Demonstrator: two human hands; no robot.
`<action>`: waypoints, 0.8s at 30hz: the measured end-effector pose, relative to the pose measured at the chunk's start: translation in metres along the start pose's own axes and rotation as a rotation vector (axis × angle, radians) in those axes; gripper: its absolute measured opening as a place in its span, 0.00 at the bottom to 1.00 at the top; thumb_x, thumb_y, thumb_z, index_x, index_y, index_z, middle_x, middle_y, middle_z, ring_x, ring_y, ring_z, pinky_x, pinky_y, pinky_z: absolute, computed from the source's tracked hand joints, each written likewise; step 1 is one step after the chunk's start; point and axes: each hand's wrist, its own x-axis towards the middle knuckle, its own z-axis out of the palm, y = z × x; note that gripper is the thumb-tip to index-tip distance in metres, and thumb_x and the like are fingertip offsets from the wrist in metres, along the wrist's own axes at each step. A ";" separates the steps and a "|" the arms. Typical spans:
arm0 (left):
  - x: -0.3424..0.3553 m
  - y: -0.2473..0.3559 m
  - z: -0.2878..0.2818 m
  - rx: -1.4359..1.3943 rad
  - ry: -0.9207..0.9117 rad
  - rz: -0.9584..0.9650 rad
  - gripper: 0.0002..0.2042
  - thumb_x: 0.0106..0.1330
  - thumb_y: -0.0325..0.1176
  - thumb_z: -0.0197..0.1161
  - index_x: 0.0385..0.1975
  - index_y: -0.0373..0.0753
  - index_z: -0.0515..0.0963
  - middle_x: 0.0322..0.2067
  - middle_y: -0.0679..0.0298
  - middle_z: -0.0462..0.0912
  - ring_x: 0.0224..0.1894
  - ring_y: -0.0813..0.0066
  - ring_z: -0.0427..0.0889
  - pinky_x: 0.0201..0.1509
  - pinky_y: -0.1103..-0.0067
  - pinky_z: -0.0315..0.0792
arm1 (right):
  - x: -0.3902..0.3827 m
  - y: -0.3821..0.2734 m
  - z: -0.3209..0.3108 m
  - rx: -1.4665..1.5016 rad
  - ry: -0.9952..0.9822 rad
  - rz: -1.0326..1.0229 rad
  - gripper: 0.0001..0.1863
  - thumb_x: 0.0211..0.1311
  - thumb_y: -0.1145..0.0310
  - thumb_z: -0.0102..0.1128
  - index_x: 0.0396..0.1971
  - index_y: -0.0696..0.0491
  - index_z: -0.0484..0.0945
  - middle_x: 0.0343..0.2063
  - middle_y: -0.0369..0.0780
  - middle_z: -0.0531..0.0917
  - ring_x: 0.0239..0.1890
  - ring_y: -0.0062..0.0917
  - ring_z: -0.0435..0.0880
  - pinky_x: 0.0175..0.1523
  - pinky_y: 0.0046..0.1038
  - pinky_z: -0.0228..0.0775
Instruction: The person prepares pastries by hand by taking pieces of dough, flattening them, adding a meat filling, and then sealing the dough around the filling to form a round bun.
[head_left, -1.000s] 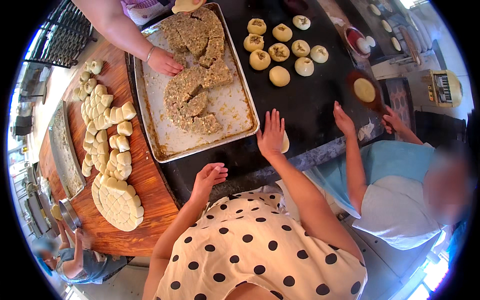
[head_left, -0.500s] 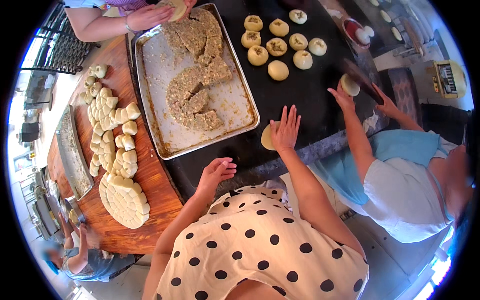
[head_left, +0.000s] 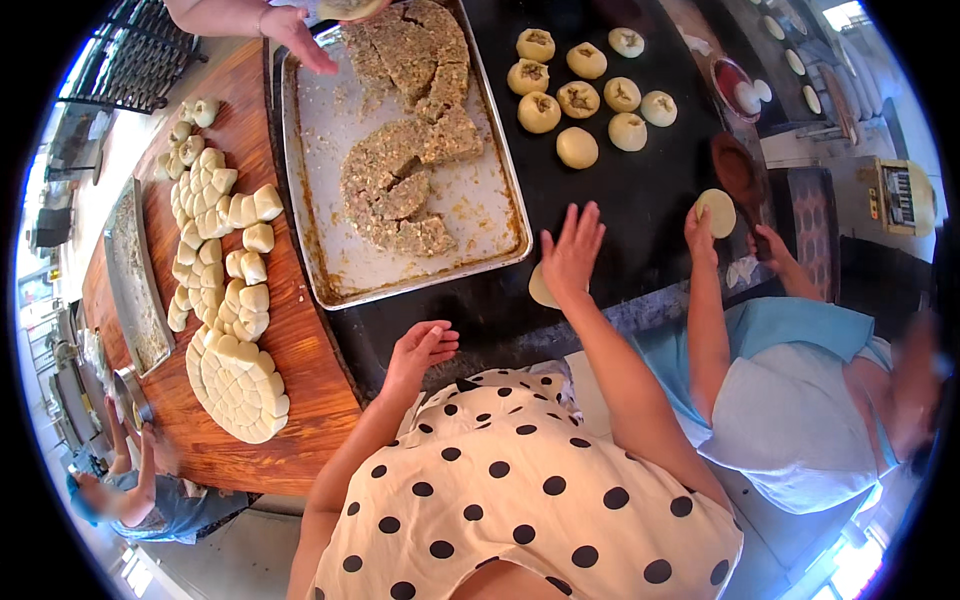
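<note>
My right hand point(head_left: 573, 256) lies flat with fingers stretched over a round disc of dough point(head_left: 541, 288) on the black worktop, covering part of it. Just left of it, near the worktop's front edge, my left hand point(head_left: 421, 354) hovers with loosely bent fingers and holds nothing. A metal tray point(head_left: 468, 238) with a mass of chopped filling point(head_left: 392, 185) lies ahead of my left hand. Beyond my right hand sit several filled dough balls point(head_left: 578, 98), some with filling showing at the top.
Many cut dough pieces point(head_left: 237, 388) lie on the wooden table point(head_left: 310, 420) at left, beside a long narrow tray point(head_left: 135, 285). At right a co-worker holds a dough disc point(head_left: 716, 214) and a dark paddle point(head_left: 738, 170). Another person's hand point(head_left: 302, 38) reaches over the tray.
My right hand still rests on the dough disc, its fingers slightly shifted. The co-worker at right has separated the dough disc from the paddle. The far person's hand has opened over the tray.
</note>
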 end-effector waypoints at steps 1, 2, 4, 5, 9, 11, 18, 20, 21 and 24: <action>-0.001 0.001 0.000 0.026 0.019 -0.022 0.16 0.76 0.38 0.52 0.53 0.33 0.73 0.45 0.56 0.81 0.48 0.69 0.81 0.54 0.75 0.76 | 0.002 -0.003 0.008 0.005 0.000 -0.059 0.39 0.66 0.53 0.55 0.68 0.61 0.56 0.71 0.56 0.50 0.74 0.46 0.47 0.75 0.48 0.35; 0.003 0.002 -0.001 0.014 0.021 -0.003 0.16 0.75 0.37 0.52 0.53 0.33 0.73 0.45 0.56 0.81 0.48 0.69 0.81 0.54 0.75 0.76 | 0.010 -0.007 0.007 0.005 -0.013 -0.058 0.38 0.66 0.53 0.54 0.68 0.61 0.56 0.71 0.56 0.50 0.74 0.46 0.47 0.75 0.48 0.35; 0.002 0.001 -0.003 -0.005 0.026 0.010 0.15 0.75 0.37 0.52 0.53 0.33 0.74 0.45 0.56 0.81 0.48 0.69 0.81 0.55 0.75 0.76 | 0.011 -0.019 -0.003 0.002 -0.059 -0.042 0.37 0.67 0.53 0.53 0.68 0.61 0.57 0.71 0.55 0.50 0.74 0.46 0.48 0.76 0.47 0.35; 0.000 0.006 0.003 0.025 0.023 0.029 0.15 0.75 0.37 0.52 0.53 0.32 0.74 0.45 0.56 0.81 0.48 0.69 0.81 0.55 0.75 0.76 | 0.012 -0.018 -0.003 -0.017 -0.051 -0.060 0.36 0.67 0.53 0.52 0.68 0.60 0.58 0.71 0.55 0.51 0.74 0.46 0.48 0.76 0.46 0.35; -0.005 0.013 0.001 0.039 -0.023 0.025 0.16 0.75 0.37 0.52 0.53 0.33 0.74 0.45 0.56 0.81 0.48 0.69 0.81 0.55 0.75 0.76 | 0.006 0.003 0.009 0.118 0.035 -0.014 0.31 0.67 0.56 0.55 0.64 0.59 0.64 0.70 0.53 0.56 0.71 0.45 0.56 0.73 0.43 0.48; -0.004 0.005 -0.009 0.015 0.000 0.036 0.16 0.75 0.39 0.52 0.52 0.33 0.74 0.45 0.55 0.81 0.48 0.68 0.82 0.55 0.74 0.76 | -0.010 0.019 -0.002 0.203 0.015 -0.023 0.26 0.64 0.60 0.58 0.59 0.57 0.69 0.63 0.49 0.65 0.64 0.41 0.66 0.67 0.39 0.58; 0.001 -0.003 -0.019 -0.022 0.001 -0.015 0.17 0.74 0.41 0.54 0.52 0.33 0.74 0.45 0.56 0.81 0.47 0.68 0.82 0.55 0.73 0.76 | -0.018 0.053 -0.028 0.535 -0.328 0.180 0.25 0.52 0.61 0.70 0.50 0.54 0.75 0.42 0.43 0.78 0.46 0.37 0.78 0.52 0.36 0.72; 0.005 0.001 -0.017 -0.016 -0.031 0.002 0.18 0.74 0.41 0.55 0.52 0.33 0.74 0.45 0.56 0.81 0.47 0.69 0.82 0.55 0.74 0.76 | -0.007 0.060 -0.032 0.468 -0.491 0.148 0.25 0.47 0.61 0.73 0.45 0.54 0.77 0.38 0.43 0.78 0.43 0.38 0.79 0.49 0.36 0.73; 0.007 0.003 -0.014 -0.012 -0.048 0.008 0.18 0.73 0.41 0.55 0.52 0.33 0.74 0.45 0.56 0.81 0.47 0.69 0.82 0.55 0.74 0.76 | -0.004 0.063 -0.036 0.357 -0.580 0.093 0.24 0.45 0.60 0.73 0.42 0.54 0.77 0.36 0.43 0.78 0.42 0.38 0.79 0.48 0.37 0.73; 0.013 0.006 -0.005 -0.016 -0.084 0.040 0.18 0.73 0.42 0.57 0.52 0.34 0.74 0.45 0.57 0.81 0.48 0.70 0.82 0.55 0.74 0.76 | -0.014 0.053 -0.051 0.204 -0.544 -0.114 0.20 0.43 0.59 0.73 0.34 0.54 0.77 0.33 0.45 0.78 0.40 0.42 0.80 0.45 0.39 0.73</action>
